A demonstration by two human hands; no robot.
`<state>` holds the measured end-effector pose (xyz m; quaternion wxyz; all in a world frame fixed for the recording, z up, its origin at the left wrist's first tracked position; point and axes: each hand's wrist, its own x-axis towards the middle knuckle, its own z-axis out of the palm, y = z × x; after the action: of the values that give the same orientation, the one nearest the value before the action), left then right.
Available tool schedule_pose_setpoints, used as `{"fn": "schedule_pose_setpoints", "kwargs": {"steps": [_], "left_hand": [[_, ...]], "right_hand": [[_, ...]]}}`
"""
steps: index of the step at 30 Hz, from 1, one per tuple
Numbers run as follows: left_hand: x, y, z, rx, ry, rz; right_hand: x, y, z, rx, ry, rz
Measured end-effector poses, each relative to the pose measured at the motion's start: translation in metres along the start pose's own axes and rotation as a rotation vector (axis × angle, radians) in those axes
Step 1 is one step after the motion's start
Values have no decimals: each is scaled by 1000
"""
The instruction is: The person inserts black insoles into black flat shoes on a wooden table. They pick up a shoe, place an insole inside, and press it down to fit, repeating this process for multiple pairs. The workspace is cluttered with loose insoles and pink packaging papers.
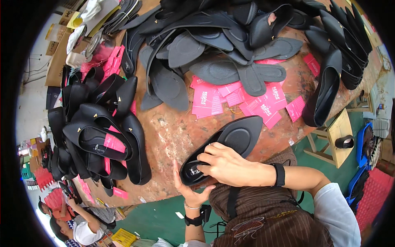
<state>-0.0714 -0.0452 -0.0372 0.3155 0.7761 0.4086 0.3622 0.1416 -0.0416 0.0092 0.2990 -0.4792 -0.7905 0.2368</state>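
A black pointed flat shoe [200,153] lies at the table's near edge, toe pointing up and right. Over its front part shows a black insole [243,138] with an oval pad. My left hand [189,192] cups the heel from below, with the thumb and fingers at its sides. My right hand [230,165] has its fingers bent and pressed into the shoe, on the insole near the heel. The fingertips are partly hidden inside. White lettering shows on the heel lining beside them.
Loose grey insoles [218,70] and pink cards [263,108] lie beyond the shoe. Finished-looking black shoes are heaped on the left [94,136], with more shoes [325,90] at right. A wooden stool [335,138] stands past the table; another person [84,222] is at lower left.
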Motion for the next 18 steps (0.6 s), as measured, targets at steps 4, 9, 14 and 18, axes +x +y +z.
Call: {"fn": "schedule_pose_setpoints", "kwargs": {"steps": [4, 9, 14, 18], "left_hand": [[-4, -8, 2, -113, 9, -26], [-1, -13, -1, -119, -30, 13], [15, -12, -6, -89, -108, 26], [17, -11, -1, -103, -56, -34]], "right_hand": [[2, 7, 15, 58, -34, 61], [6, 5, 14, 32, -103, 71], [5, 11, 30, -19, -125, -235], [9, 11, 33, 168, -316, -170]]}}
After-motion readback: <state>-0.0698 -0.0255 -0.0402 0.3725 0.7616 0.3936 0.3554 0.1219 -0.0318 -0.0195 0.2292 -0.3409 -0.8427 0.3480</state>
